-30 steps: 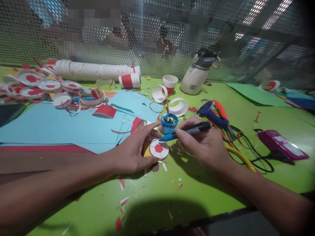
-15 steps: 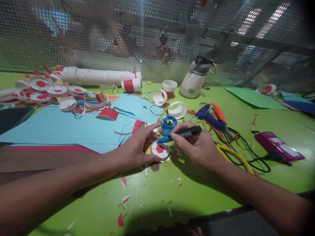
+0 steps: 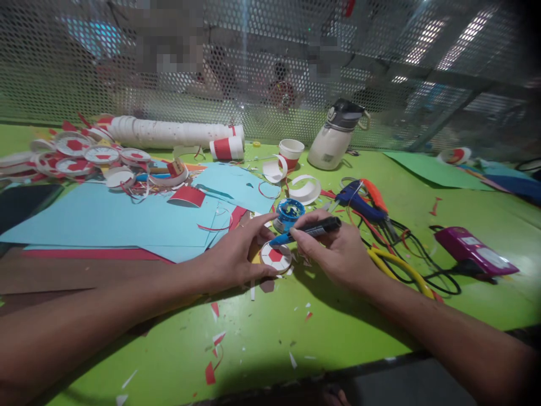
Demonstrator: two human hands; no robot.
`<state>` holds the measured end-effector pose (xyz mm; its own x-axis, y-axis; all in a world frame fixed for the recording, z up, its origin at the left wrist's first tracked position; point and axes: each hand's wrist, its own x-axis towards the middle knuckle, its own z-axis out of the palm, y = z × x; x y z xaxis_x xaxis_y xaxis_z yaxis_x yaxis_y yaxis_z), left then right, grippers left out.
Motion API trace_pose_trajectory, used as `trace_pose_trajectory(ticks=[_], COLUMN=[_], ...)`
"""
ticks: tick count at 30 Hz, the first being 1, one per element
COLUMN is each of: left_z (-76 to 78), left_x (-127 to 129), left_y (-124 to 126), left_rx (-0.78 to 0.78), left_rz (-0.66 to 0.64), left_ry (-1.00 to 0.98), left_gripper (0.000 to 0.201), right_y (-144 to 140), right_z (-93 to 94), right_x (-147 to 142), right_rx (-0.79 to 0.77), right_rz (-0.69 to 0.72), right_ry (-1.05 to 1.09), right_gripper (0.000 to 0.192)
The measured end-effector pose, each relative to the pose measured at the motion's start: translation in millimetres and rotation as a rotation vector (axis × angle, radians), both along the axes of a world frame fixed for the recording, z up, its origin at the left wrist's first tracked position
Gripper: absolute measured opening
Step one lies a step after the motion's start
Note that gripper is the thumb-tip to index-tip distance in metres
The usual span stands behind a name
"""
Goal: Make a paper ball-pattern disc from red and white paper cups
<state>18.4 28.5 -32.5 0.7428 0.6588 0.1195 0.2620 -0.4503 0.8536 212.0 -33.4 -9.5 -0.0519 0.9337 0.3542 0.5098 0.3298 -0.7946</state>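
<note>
The small white disc (image 3: 275, 256) with a red patch in its middle lies flat on the green table (image 3: 321, 332), and all places here are told from this disc. The left hand (image 3: 236, 256) rests just to the left of it; the fingers are spread and only lightly curved, the thumb and index finger touch the rim of the disc to keep it in place, and they grasp nothing. The right hand (image 3: 338, 251) is just to the right of the disc, its fingers closed around a black marker (image 3: 308, 230), whose blue tip points down-left and meets the upper edge of the disc.

Just behind the disc, almost touching it, stands an open little pot of blue paint (image 3: 288, 213). I think this is the main risk: if the marker or the left index finger pushes a bit too far, the pot can tip and spill paint on the disc and on the light blue paper sheets (image 3: 110, 217) to the left. Also the disc is held only lightly, so it can slide under the tip and the line goes wrong. To the right of the disc lie black cables (image 3: 422, 248), which may catch the right wrist.
</note>
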Motion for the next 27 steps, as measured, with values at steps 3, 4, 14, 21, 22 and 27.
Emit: trace_pose_trajectory(ticks=[3,4,14,21,22,27], left_z=[0.9,1.2,3.3,2.3,1.9,0.2], left_x=[0.0,0.1,0.6,-0.1,-0.3,-0.7], left_y=[0.0,-0.1,-1.4,-1.6,-1.5,-0.6], left_rx=[-0.001,0.0,0.029,0.027,0.026,-0.001], left_rz=[0.001,0.004,0.02,0.039,0.042,0.015], left_ry=[0.002,0.01,0.041,0.061,0.058,-0.002], left_gripper=[0.085,0.085,0.081,0.081,0.081,0.077], right_y=[0.2,0.3,-4.3,-3.8,-3.8,-5.4], right_z=[-0.6,-0.4,7.8,6.5,6.2,6.5], right_x=[-0.5,-0.8,-1.5,-2.5,-2.7,-1.9], right_rx=[-0.001,0.0,0.08,0.069,0.072,0.119], right_rz=[0.003,0.005,0.061,0.03,0.02,-0.068], right_ry=[0.016,0.021,-0.178,-0.173,-0.151,-0.035], right_gripper=[0.008,0.008,0.009,0.007,0.006,0.008])
